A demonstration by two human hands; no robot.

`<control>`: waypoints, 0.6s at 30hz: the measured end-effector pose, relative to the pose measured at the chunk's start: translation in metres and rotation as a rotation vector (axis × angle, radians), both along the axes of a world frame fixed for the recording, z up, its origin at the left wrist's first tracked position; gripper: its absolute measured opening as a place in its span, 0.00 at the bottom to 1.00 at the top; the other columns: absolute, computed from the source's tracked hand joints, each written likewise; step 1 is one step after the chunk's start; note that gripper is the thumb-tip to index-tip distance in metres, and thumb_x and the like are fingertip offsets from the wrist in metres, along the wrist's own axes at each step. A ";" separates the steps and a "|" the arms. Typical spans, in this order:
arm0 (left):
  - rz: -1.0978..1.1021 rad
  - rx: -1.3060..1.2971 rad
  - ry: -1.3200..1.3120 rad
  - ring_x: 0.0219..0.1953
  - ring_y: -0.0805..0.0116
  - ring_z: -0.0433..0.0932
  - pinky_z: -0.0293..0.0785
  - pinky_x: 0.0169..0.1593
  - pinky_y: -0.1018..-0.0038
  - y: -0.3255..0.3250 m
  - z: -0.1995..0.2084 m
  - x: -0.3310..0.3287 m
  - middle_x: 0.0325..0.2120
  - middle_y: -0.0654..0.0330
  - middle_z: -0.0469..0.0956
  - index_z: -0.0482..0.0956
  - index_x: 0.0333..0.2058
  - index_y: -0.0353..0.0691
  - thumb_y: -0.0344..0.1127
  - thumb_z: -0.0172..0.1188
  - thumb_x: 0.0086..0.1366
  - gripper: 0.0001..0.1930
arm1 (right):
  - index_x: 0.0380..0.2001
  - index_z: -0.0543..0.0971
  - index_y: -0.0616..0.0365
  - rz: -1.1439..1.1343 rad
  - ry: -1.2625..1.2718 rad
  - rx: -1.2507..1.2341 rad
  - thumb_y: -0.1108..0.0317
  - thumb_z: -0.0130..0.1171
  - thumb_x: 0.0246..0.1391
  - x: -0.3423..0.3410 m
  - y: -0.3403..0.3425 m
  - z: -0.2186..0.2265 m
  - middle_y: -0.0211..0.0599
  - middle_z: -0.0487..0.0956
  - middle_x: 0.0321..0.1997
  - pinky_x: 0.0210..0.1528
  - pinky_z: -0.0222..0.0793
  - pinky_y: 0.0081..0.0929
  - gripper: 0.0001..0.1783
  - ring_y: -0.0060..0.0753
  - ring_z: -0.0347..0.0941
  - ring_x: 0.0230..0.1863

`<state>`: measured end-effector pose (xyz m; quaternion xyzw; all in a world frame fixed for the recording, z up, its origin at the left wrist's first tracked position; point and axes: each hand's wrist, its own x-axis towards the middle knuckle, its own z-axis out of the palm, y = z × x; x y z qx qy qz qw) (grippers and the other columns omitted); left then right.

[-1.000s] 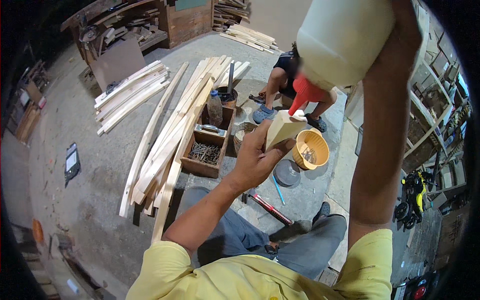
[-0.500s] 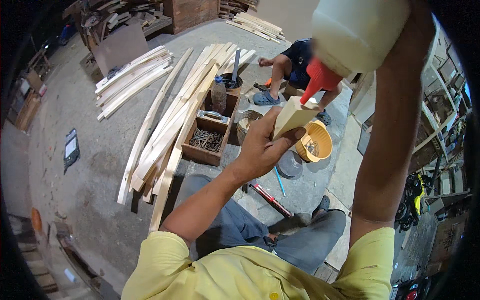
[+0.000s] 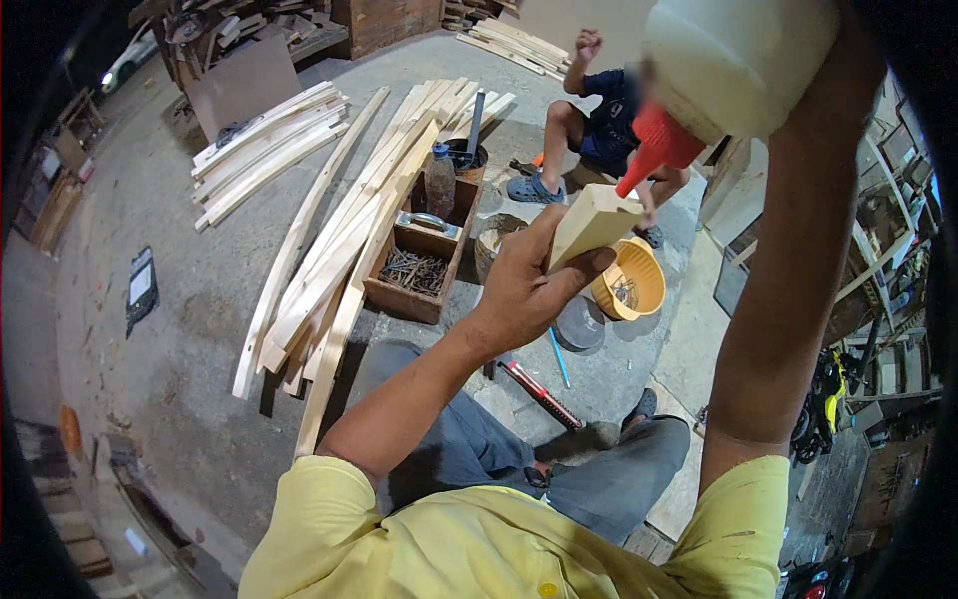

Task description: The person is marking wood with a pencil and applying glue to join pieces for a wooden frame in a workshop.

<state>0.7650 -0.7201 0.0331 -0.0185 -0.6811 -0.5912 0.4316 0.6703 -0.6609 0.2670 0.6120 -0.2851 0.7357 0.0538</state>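
My left hand (image 3: 534, 275) is closed round a pale wooden bar (image 3: 589, 235), thumb on one side and fingers on the other. The bar is tilted, its far end raised. Over that end hangs a large whitish squeeze bottle (image 3: 738, 65) with a red nozzle (image 3: 664, 145), turned downward. The nozzle's tip is right at the bar's end; whether it touches I cannot tell. My right hand (image 3: 848, 70) grips the bottle from the right, its fingers mostly hidden behind it and in shadow.
Wooden strips (image 3: 349, 230) lie left of a wooden toolbox (image 3: 404, 299) with nails and a plastic bottle (image 3: 439, 185). Nearby are a yellow bowl (image 3: 654, 285), a round dark lid (image 3: 579, 324), a red tool (image 3: 539, 394) and a blue pencil (image 3: 559, 357). Another person (image 3: 599, 130) sits opposite.
The nozzle tip has shifted slightly across the bar's end, and the bar has turned a little in my left hand. The other person has raised one hand.
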 end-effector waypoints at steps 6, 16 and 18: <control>0.023 0.047 0.001 0.36 0.72 0.78 0.72 0.42 0.74 -0.001 0.004 0.003 0.34 0.55 0.81 0.72 0.45 0.35 0.31 0.59 0.62 0.14 | 0.39 0.76 0.57 0.031 -0.014 0.039 0.52 0.64 0.49 -0.010 0.005 0.002 0.34 0.78 0.27 0.27 0.76 0.25 0.21 0.27 0.77 0.24; -0.003 0.028 0.015 0.37 0.73 0.79 0.72 0.42 0.74 0.003 0.003 0.002 0.35 0.56 0.80 0.72 0.45 0.35 0.32 0.60 0.62 0.14 | 0.38 0.77 0.56 0.071 0.062 -0.075 0.54 0.65 0.49 -0.021 -0.010 -0.003 0.33 0.78 0.26 0.27 0.75 0.25 0.20 0.27 0.76 0.24; -0.004 0.045 0.028 0.37 0.73 0.79 0.72 0.42 0.74 0.002 0.001 0.002 0.35 0.56 0.80 0.72 0.45 0.35 0.32 0.60 0.62 0.14 | 0.38 0.77 0.56 0.092 0.037 -0.031 0.54 0.65 0.49 -0.017 -0.010 -0.003 0.33 0.78 0.26 0.26 0.74 0.25 0.19 0.27 0.76 0.24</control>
